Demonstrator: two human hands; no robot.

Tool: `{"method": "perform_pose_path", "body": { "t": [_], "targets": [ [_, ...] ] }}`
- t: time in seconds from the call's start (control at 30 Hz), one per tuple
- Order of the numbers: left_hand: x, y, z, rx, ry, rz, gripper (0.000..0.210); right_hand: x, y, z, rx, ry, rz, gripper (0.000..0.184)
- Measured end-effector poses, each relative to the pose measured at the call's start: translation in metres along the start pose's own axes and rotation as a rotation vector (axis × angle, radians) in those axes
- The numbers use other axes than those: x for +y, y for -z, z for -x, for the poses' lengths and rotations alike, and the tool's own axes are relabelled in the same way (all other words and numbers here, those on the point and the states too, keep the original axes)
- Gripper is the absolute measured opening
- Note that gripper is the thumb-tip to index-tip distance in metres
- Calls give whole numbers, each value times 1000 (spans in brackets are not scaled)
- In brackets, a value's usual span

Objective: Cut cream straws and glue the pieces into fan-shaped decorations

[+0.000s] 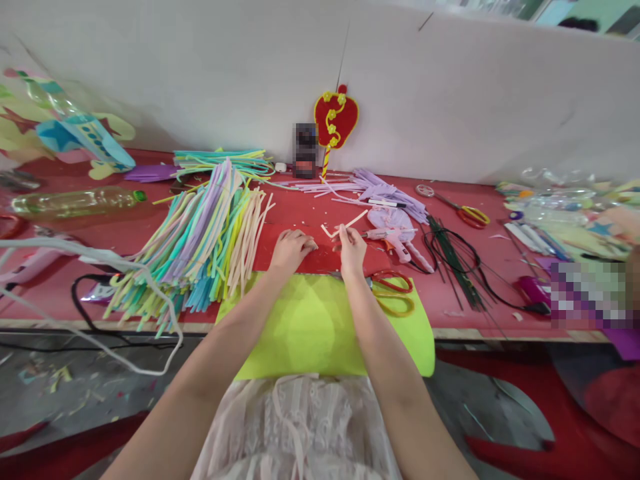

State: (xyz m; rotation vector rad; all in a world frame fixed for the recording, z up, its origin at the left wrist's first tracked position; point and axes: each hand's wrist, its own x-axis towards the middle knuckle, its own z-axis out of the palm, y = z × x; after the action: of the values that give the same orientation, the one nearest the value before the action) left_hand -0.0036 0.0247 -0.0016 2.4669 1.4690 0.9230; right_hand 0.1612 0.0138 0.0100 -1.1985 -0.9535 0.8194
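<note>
Over the red tabletop, my right hand pinches a pale cream pipe cleaner that is bent into a hook at its lower end. My left hand is just to the left, its fingers curled and pressed together; whatever they hold, if anything, is too small to make out. Red-and-yellow-handled scissors lie by my right wrist, partly on a bright yellow-green sheet under my forearms. A pink glue gun rests right of my right hand. Left of my left hand is a big bundle of pastel pipe cleaners.
A red apple-shaped decoration on a striped stick stands at the back. Purple pipe cleaners, dark green stems and more scissors lie to the right. A green-capped plastic bottle and a white cable are on the left.
</note>
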Motion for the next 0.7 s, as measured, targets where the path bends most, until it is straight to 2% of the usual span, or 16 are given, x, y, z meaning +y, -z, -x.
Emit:
{"method": "perform_pose_path", "body": {
  "t": [0.1,0.23,0.4,0.5,0.6,0.7],
  "targets": [
    [-3,-4,1,22,48,33,28,1,0,0,-1,15,-8,43],
    [-7,-8,3,43,70,82,15,2,0,0,-10,18,-5,44],
    [-7,-4,3,194,109,122,17,-2,1,1,-22,-60,-64,42],
    [-2,2,3,241,92,113,17,-8,0,5,-181,-180,-151,40],
    [5,8,3,209,39,85,19,-11,-3,10,-374,-255,-161,38],
    [11,13,4,178,7,52,23,-11,-3,11,-378,-279,-161,36]
  ]
}}
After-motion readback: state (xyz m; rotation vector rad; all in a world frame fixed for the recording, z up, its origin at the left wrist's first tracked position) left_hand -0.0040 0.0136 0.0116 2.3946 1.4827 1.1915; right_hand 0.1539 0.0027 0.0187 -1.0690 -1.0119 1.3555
